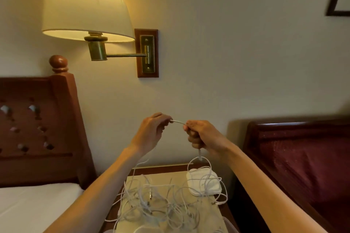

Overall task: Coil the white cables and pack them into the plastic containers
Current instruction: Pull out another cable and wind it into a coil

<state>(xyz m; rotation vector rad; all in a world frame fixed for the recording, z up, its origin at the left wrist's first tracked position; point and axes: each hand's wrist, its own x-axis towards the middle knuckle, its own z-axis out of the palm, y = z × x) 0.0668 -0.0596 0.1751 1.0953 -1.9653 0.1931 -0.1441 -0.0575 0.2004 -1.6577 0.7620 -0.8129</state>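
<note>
Both hands are raised above a small worktop (191,176), close together, sharing one white cable (178,122). Left hand (151,133) has its fingers curled, pinching the cable's end between thumb and fingertips. Right hand (201,136) is closed in a fist around the same cable, so a short stretch runs taut between the two hands. From the bottom of the right fist the cable drops straight down, ending in a hanging loop (199,164) just above the worktop. Below, a loose tangle of more white cables (151,202) sprawls across the pale worktop surface, some strands trailing over its left edge. A folded white cloth (205,182) lies at the back right of the worktop, with cable loops draped over it. At the very bottom right edge, part of a clear plastic container (230,224) is just visible. A wooden headboard (37,128) and white mattress stand to the left, a dark red upholstered seat (303,157) to the right, and a lit wall lamp (85,5) hangs above.
</note>
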